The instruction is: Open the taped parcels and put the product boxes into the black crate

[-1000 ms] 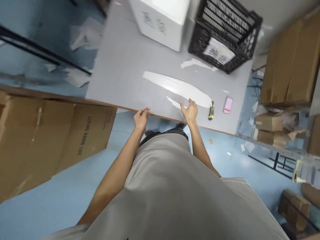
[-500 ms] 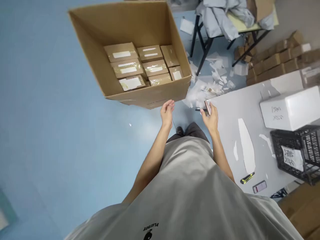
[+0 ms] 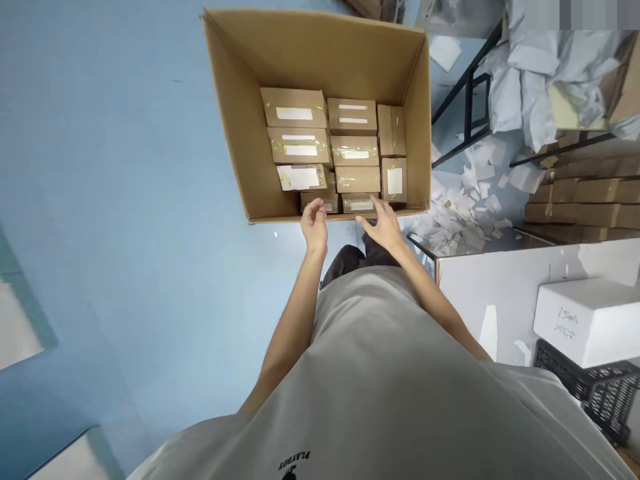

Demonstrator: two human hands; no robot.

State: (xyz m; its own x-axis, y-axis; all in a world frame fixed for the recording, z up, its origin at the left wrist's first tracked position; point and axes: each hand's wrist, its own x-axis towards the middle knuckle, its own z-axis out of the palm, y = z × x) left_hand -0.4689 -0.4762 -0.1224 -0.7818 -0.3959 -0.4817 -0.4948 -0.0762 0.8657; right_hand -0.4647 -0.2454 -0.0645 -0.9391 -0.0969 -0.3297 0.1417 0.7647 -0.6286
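Observation:
A large open carton (image 3: 320, 37) stands on the floor in front of me. Several small taped boxes (image 3: 356, 151) with white labels lie stacked in its lower part. Over the carton's near rim is my left hand (image 3: 315, 228), open, its fingers loosely bent and nothing visible in them. My right hand (image 3: 384, 228) reaches over the same rim further right, open, with thumb and fingers spread. Its fingertips are close to the nearest taped box (image 3: 358, 203); whether they touch it I cannot tell.
To the right stands a white table (image 3: 493, 277) bearing a white box (image 3: 575, 320) and a black crate (image 3: 607, 393). Paper scraps (image 3: 473, 207) litter the floor behind it. Further back, grey bags (image 3: 540, 73) lie on a stand, near stacked brown boxes (image 3: 590, 193).
My view has shifted, and the carton now appears further right and more from above. My right hand has moved from beside the table to the carton's near rim. My left hand stays near the rim.

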